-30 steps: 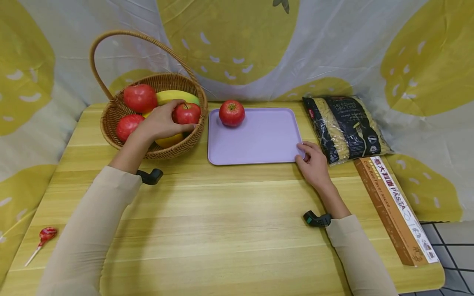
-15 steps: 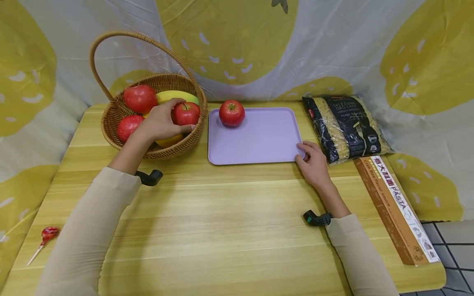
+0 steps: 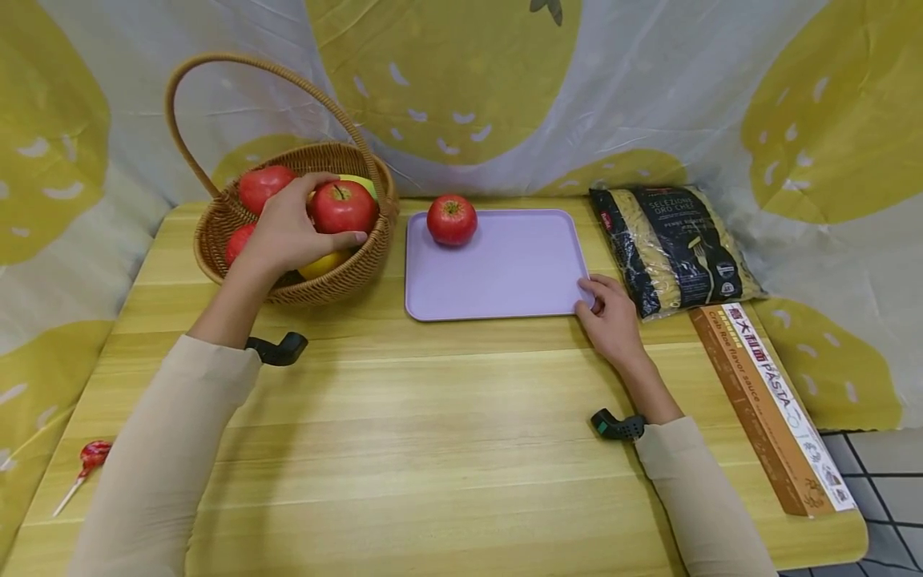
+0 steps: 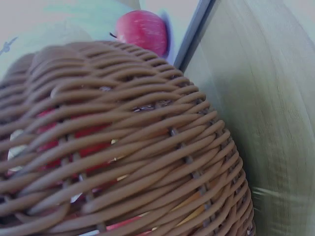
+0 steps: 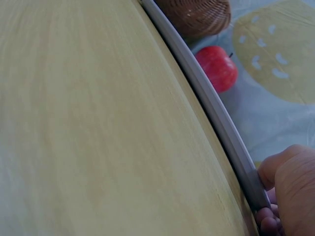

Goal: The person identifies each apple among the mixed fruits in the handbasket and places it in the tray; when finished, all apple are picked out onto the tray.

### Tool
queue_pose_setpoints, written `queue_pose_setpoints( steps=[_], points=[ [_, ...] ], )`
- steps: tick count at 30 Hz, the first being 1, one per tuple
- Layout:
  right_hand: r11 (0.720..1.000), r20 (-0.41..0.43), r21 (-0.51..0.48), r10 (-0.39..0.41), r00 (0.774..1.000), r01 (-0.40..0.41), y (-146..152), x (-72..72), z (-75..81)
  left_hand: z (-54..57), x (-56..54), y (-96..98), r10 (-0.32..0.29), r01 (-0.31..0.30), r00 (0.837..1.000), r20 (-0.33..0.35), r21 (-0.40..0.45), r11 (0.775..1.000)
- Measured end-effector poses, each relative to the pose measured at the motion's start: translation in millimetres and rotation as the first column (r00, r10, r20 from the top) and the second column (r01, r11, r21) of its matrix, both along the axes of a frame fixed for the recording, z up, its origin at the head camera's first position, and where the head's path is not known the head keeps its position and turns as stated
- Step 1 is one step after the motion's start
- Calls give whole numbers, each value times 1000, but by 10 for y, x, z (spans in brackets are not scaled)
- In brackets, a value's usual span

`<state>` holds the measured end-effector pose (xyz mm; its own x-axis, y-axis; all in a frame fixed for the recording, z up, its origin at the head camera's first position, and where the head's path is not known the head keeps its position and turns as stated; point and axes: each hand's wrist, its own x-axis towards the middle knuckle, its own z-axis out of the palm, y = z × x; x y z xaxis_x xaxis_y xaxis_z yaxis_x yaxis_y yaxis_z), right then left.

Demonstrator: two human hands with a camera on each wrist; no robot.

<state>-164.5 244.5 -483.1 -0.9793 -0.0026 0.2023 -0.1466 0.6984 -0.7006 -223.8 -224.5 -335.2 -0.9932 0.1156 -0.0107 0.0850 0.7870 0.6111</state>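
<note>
Wood-grained tabletop (image 3: 447, 449) spreads before us, with a lollipop (image 3: 94, 455) near our left sleeve (image 3: 155, 457) and a pasta box (image 3: 771, 409) along the right edge. Farther on, our right hand (image 3: 611, 316) pinches the near right corner of a lilac tray (image 3: 505, 272), thumb and fingers close together at its rim. Our left hand (image 3: 284, 224) is spread to an apple's width, grasping a red apple (image 3: 344, 208), thumb on the near side, fingers on the far. That fruit is over the right side of a wicker basket (image 3: 364, 260); whether it touches anything beneath, we cannot tell. Two more apples (image 3: 265, 188) lie at the basket's left. Another apple (image 3: 452, 220) rests toward the tray's far left corner; rightward, beyond the box, lies a pasta bag (image 3: 671, 248), before a yellow-printed cloth (image 3: 447, 72).
</note>
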Motion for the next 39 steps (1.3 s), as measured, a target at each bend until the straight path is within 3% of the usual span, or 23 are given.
queue_pose_setpoints(
  steps=[9,15,19,21,25,28,32,36,39],
  points=[
    [1000,9,0,-9,1000,9,-6,4,-6,44,201,-17,102,-95,992,-77,91,991],
    [1000,-8,5,-4,1000,4,-14,-10,-28,76,341,-22,214,-180,963,-167,196,964],
    [1000,-21,4,3,1000,-3,-10,-20,-29,172,454,36,246,-185,944,-219,265,946],
    [1000,-23,4,3,1000,-3,-6,-23,-30,221,510,98,231,-156,947,-222,308,939],
    [1000,-22,3,1,1000,-1,-2,-16,-28,285,587,259,136,-51,973,-188,399,916],
    [1000,-21,4,0,1000,0,3,-17,-42,309,608,402,45,39,986,-162,480,876],
    [1000,-12,7,-4,1000,4,5,-23,-55,298,582,610,-58,137,986,-156,561,816],
    [1000,-14,8,-4,1000,4,1,-18,-40,215,498,837,-126,193,980,-157,558,807],
    [1000,-21,5,-2,1000,2,3,-14,-27,113,409,1027,-143,206,977,-156,534,820]
  ],
)
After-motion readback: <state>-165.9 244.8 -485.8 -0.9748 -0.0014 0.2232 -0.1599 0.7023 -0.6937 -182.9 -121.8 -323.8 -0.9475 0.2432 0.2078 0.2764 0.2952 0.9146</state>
